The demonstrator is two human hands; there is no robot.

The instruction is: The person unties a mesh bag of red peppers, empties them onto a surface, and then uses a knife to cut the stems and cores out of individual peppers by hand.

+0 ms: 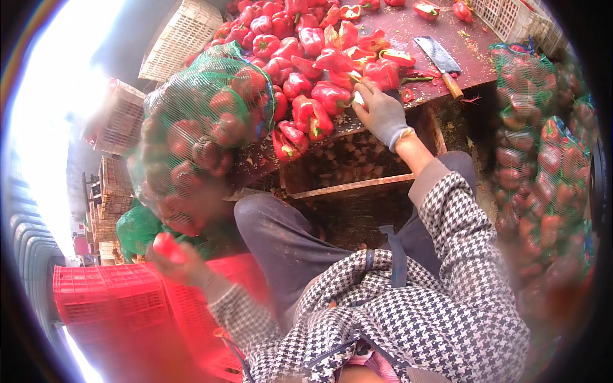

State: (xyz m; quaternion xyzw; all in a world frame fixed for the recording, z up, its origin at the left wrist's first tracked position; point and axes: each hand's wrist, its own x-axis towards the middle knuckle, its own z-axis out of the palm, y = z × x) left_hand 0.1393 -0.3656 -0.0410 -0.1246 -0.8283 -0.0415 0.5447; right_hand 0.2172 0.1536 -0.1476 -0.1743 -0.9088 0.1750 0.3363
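Observation:
My left hand [184, 265], gloved and blurred, is out to the left over red plastic crates [110, 292]. It grips a red bell pepper piece [170, 248]. At the table edge, my gloved right hand [380, 112] reaches into a heap of red bell peppers [330, 95], some whole and some cut open. Something small and whitish shows by its fingers; whether it is held is unclear. A split bell pepper [312, 117] lies left of that hand. To its right, a cleaver [438, 55] with a wooden handle rests on the dark red tabletop [383, 19].
A green mesh sack [201, 129] full of peppers bulges over the table's left side. More filled mesh sacks [519, 139] stand at the right. Pale plastic crates [184, 38] are at the upper left, another crate [510, 19] at the upper right. Seeds and scraps litter the tabletop.

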